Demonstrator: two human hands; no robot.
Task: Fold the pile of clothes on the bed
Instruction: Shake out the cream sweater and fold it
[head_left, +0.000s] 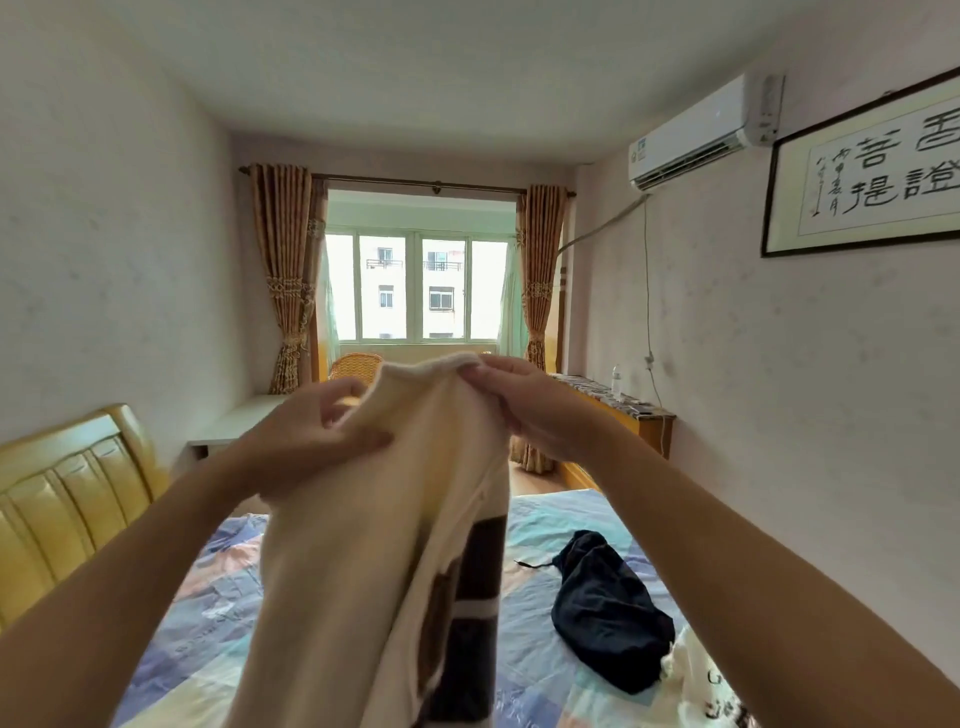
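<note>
Cream garment with dark brown blocks; navy garment; pastel patchwork bedsheet; golden-brown patterned curtains.

Large brushed Chinese characters are seen on the framed scroll on the right wall; 菩提 can be read, with 證 beside them. Black lettering is printed on the white garment at the lower right, too cropped to be read.

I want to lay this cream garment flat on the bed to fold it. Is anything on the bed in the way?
Yes. A dark garment lies crumpled on the bed right of the hanging cream garment, with a white printed piece beside it. The bed to the left looks free.
</note>
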